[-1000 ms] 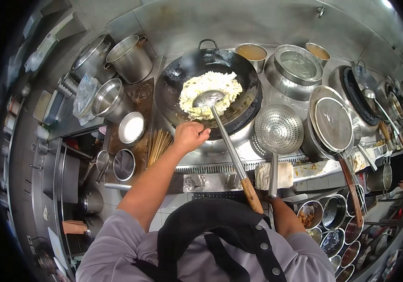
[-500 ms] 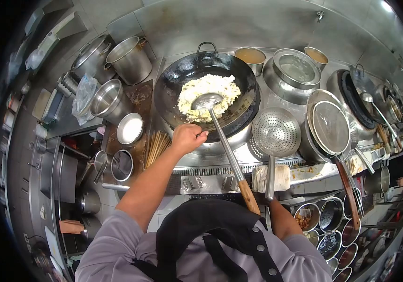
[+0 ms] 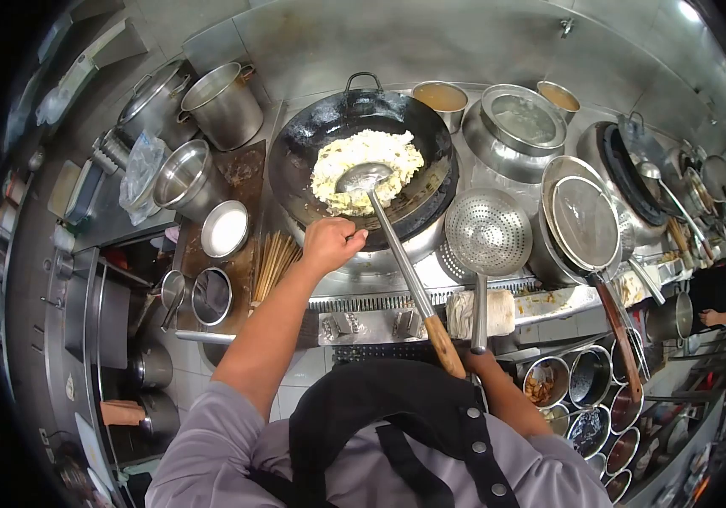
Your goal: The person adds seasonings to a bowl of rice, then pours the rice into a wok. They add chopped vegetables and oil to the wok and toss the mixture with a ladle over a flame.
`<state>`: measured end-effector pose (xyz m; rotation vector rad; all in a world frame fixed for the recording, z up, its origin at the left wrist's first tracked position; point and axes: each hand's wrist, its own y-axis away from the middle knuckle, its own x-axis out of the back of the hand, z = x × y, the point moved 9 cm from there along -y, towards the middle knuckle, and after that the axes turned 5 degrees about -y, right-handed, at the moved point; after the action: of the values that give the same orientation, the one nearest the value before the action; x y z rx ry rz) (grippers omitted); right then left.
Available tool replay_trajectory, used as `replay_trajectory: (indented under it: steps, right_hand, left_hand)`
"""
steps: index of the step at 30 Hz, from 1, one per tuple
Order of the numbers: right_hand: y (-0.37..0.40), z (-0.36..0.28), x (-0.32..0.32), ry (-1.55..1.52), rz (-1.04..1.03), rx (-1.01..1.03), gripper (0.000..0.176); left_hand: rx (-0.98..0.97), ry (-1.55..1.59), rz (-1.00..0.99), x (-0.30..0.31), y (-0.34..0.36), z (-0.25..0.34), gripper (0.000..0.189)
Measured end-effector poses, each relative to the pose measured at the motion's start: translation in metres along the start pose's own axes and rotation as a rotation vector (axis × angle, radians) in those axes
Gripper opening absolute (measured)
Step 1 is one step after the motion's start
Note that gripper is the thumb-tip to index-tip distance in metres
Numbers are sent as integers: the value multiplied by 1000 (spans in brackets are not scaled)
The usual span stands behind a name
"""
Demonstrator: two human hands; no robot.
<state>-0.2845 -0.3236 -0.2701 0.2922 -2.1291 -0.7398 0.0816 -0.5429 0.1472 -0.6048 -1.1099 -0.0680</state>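
Observation:
My left hand (image 3: 333, 243) is closed at the near rim of a black wok (image 3: 295, 173), fingers curled around its near edge; the grip itself is hidden. In the wok lies a mound of rice with yellow egg (image 3: 388, 148). A ladle (image 3: 397, 258) rests with its bowl in the rice and its wooden handle slanting toward me, with no hand on it. My right hand (image 3: 483, 364) is low at the stove's front edge, beside the handle end of a perforated strainer (image 3: 488, 233). Its fingers are hidden.
On the left stand steel pots (image 3: 223, 106), a bowl of white contents (image 3: 225, 229) and bamboo sticks (image 3: 276, 261). A mesh sieve (image 3: 585, 222) lies over a pot to the right. Containers of ingredients (image 3: 545, 381) sit below right. Another person's hand (image 3: 708, 317) shows at far right.
The whole view has shifted slightly, so the stove appears a little further left. My hands, the ladle and the wok keep about the same arrangement. More of the other person's arm shows at right.

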Motion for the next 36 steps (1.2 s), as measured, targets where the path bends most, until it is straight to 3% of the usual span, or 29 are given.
replay_trajectory:
  steps: [1,3,4,5,6,7,10,11,12,13,15,16,17,18,19,20,21,23,24,26,27,28,30,32,35,36]
  right_hand:
    - [36,-25,14,198,-73,-3,39]
    - [109,-73,35,135,-238,225,35]
    - [192,-142,91,73,-339,320,39]
    - [271,-204,149,-70,-521,166,48]
    - [323,-244,202,33,-490,460,55]
    - [371,-272,255,-88,-514,288,54]
    - [445,-383,389,686,85,276,38]
    - [447,-393,422,780,183,64,30]
    - [450,-432,432,1053,438,176,27]
    - [454,-469,426,1313,694,291,24]
    - [422,-499,393,1367,801,521,22]
    - [388,-477,383,809,701,314,25]
    - [349,-458,306,1368,514,762,34]
    - [311,-431,255,1302,245,754,41]
    - [283,-410,207,990,128,981,41]
    - [269,-408,156,1360,56,1055,38]
    - [256,-401,137,1215,-32,1187,32]
    - [256,-431,136,895,119,1414,39]
    - [253,-444,136,900,103,1434,39]
    - [262,-487,212,318,612,1448,33]
    - [286,-514,247,265,930,1421,40]
    - [262,-514,286,-86,931,1417,35]
    - [228,-554,356,-901,517,1527,25]
    - [225,-590,415,-797,797,1328,29]
    - [245,-636,455,-810,845,1336,30]
    - [246,-647,458,-854,727,1441,31]
  left_hand:
    - [7,-11,-3,1,2,-1,43]
    - [-13,24,7,2,4,-5,43]
    - [-25,43,13,0,5,-6,43]
    - [-21,66,21,2,5,-7,43]
    - [-31,51,-11,4,4,-6,42]
    - [-43,31,-48,4,6,-6,42]
    - [-48,51,-71,9,7,-10,41]
    - [-48,57,-85,8,8,-7,41]
    - [-42,44,-92,9,8,-6,40]
    - [-54,55,-93,7,8,-6,40]
    - [-61,78,-8,8,11,-9,43]
    - [-57,89,-8,8,12,-10,43]
    - [-56,97,-36,8,12,-10,42]
    - [-53,101,-57,9,11,-11,41]
    - [-46,99,-42,11,11,-13,41]
    - [-78,103,-19,11,12,-11,41]
    - [-103,105,5,12,13,-10,40]
    - [-87,104,24,13,13,-12,38]
    - [-63,70,-12,10,13,-13,38]
    - [-31,43,-54,9,13,-13,37]
    - [-17,34,-56,10,12,-13,37]
    - [-12,11,-77,10,11,-11,37]
    - [1,-16,-105,6,13,-11,37]
    - [-3,25,-40,8,12,-11,36]
    - [-15,22,-36,8,12,-11,36]
    - [-25,19,-18,10,13,-12,38]
